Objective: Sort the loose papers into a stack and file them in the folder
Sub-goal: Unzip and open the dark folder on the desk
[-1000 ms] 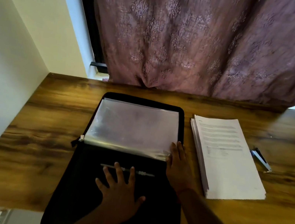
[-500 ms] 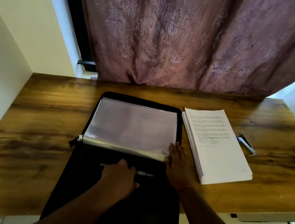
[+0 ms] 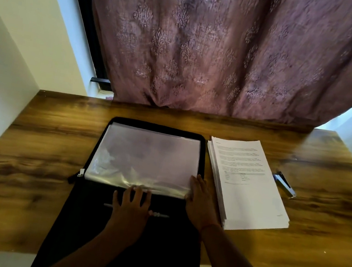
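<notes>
A black zippered fabric folder lay open on the brown wood-grain worktop, its near half hanging over the front edge toward the person. Clear plastic sleeves filled the far half of the folder. The left hand rested flat on the dark inner panel, fingers spread and unclenched, with the fingertips touching the near edge of the sleeves; it covered the middle of a thin silver pen lying across the panel. The right hand lay flat and unclenched at the right near corner of the sleeves, over the folder's right border, gripping nothing. Just beside the folder on the right sat a squared stack of white printed papers, none of it inside the folder. A small blue-and-silver stapler lay near the stack's right side, apart from it. A mauve patterned curtain hung behind the worktop.
</notes>
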Demonstrator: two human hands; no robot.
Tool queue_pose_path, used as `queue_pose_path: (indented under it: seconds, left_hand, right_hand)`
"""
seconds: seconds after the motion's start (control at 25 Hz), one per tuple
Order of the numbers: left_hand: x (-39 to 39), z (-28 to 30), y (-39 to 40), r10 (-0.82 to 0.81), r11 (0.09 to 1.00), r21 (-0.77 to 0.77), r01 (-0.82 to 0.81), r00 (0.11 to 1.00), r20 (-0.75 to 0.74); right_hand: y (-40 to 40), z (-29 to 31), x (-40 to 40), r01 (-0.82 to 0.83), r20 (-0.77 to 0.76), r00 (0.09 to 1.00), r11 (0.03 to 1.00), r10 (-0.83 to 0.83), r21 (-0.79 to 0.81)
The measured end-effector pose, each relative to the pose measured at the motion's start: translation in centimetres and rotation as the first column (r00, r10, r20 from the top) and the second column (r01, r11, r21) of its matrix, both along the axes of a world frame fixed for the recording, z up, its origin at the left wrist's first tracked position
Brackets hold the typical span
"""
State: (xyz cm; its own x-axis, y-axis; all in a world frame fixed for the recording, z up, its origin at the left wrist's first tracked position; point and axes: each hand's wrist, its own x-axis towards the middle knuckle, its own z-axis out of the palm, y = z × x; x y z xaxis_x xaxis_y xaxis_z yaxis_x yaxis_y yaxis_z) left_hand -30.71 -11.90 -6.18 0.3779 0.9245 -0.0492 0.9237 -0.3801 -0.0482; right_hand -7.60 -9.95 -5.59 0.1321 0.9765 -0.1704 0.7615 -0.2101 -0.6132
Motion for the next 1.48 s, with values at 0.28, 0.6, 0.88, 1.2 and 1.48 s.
queue_pose_path:
  seconds: [0.28, 0.6, 0.88, 1.2, 1.48]
  left_hand:
    - [4.5, 0.0, -2.9, 0.128, 0.991, -0.049, -0.128, 0.992, -0.001]
    - [4.8, 3.1, -0.6, 0.195, 0.981, -0.023, -0.193, 0.974, 0.118]
    - [4.3, 3.3, 2.5, 0.160, 0.987, -0.057, -0.152, 0.972, 0.171]
    - [2.4, 0.6, 4.2, 0.016, 0.989, -0.148, 0.000, 0.994, 0.105]
    - [1.5, -0.6, 3.4, -0.012, 0.986, -0.164, 0.031, 0.994, 0.112]
  right_hand:
    - [2.2, 2.6, 0.5, 0.266, -0.103, 0.960, 0.962, -0.259, 0.067]
    - [4.2, 4.0, 1.4, 0.212, 0.063, 0.974, 0.972, -0.219, 0.106]
    - [5.1, 3.7, 1.7, 0.201, 0.053, 0.978, 0.980, -0.201, 0.007]
    - [7.0, 3.9, 1.0, 0.359, -0.147, 0.922, 0.933, -0.359, -0.029]
    - [6.4, 3.7, 1.0, 0.350, -0.101, 0.933, 0.936, -0.347, 0.020]
